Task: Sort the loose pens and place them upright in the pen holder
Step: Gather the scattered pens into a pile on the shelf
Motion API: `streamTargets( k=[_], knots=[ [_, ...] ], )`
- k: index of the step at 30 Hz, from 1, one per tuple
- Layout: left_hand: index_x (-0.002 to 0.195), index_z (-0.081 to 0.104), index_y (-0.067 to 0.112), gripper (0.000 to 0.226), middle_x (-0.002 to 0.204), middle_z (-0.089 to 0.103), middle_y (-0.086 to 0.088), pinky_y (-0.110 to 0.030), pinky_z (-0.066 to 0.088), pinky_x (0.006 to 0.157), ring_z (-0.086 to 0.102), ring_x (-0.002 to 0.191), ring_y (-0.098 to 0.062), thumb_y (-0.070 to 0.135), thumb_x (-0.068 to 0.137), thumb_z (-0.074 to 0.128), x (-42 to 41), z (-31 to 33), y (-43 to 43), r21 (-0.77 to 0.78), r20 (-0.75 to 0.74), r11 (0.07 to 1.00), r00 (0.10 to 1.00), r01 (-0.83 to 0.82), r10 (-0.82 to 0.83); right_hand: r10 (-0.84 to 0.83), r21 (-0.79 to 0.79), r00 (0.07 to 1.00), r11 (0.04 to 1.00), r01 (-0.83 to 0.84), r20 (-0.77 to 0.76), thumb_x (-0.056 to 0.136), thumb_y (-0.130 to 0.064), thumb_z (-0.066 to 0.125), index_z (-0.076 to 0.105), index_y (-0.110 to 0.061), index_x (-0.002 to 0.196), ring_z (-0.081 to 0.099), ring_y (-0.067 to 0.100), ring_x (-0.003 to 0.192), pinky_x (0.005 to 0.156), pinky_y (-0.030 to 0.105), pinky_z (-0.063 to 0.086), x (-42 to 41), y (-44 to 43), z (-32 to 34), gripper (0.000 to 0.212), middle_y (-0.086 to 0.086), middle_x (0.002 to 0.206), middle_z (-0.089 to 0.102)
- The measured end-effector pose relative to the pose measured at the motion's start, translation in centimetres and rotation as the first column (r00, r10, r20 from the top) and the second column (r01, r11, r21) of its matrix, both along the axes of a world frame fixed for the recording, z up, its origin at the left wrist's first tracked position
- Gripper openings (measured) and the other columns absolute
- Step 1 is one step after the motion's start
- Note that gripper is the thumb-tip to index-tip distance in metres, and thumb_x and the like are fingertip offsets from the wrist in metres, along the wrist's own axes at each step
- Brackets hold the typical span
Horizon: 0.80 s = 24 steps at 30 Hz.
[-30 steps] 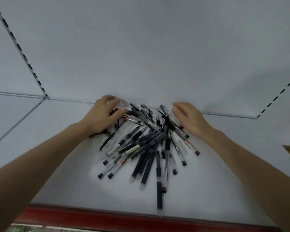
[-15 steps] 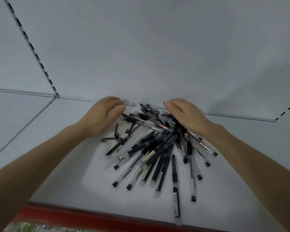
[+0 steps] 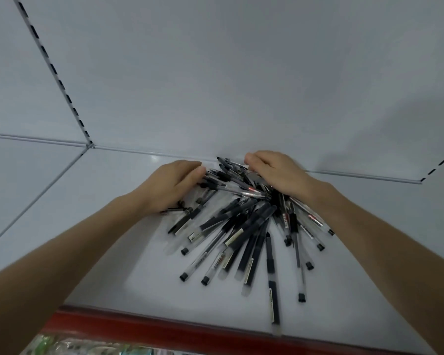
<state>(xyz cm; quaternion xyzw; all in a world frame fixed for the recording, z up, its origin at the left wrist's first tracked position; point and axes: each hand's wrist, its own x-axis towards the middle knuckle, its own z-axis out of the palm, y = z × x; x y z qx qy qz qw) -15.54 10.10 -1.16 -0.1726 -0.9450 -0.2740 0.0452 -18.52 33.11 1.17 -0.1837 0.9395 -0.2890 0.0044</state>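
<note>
L hand [image 3: 173,185], R hand [image 3: 277,172] cupped over pen pile [image 3: 251,221], far ends hidden, grip unclear

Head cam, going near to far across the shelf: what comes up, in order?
Red shelf edge → long black pen → pile of pens → left hand and right hand on its far end → back wall.
</note>
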Motion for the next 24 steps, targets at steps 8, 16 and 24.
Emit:
streamTargets(
  k=[8,16,24],
  knots=[
    [0.144,-0.008,0.037,0.105,0.156,-0.010,0.000,-0.034,-0.001,0.117,-0.009,0.143,-0.011,0.092,0.056,0.007,4.9,-0.6,-0.4,-0.243,0.192,0.959,0.977,0.143,-0.097,-0.116,0.218,0.987,0.972,0.091,0.107,0.066,-0.082,0.021,0.012,-0.021,0.147,0.013,0.016,0.143,0.117,0.039,0.014,7.4,5.5,-1.7,0.102,0.001,0.155,0.017],
    [0.146,-0.004,0.027,0.099,0.156,-0.013,-0.011,-0.038,-0.004,0.115,-0.012,0.144,-0.020,0.085,0.069,0.017,5.4,-0.8,6.5,-0.238,0.193,0.965,0.979,0.113,-0.066,-0.165,0.168,0.986,0.972,0.164,-0.009,0.089,-0.064,0.015,0.014,-0.018,0.147,0.011,0.022,0.144,0.118,0.041,0.011,6.8,3.1,-4.0,0.074,0.007,0.156,0.017],
    [0.147,0.003,0.020,0.084,0.155,-0.008,-0.019,-0.043,0.000,0.116,-0.009,0.144,-0.027,0.069,0.083,0.028,4.8,-0.6,10.4,-0.189,0.191,0.981,0.982,0.044,-0.008,-0.225,-0.089,0.972,0.972,0.219,-0.062,0.088,-0.048,0.026,0.050,-0.015,0.121,0.050,0.024,0.114,0.099,0.040,0.039,6.3,2.9,-3.1,0.052,0.006,0.118,0.058]
  ],
)
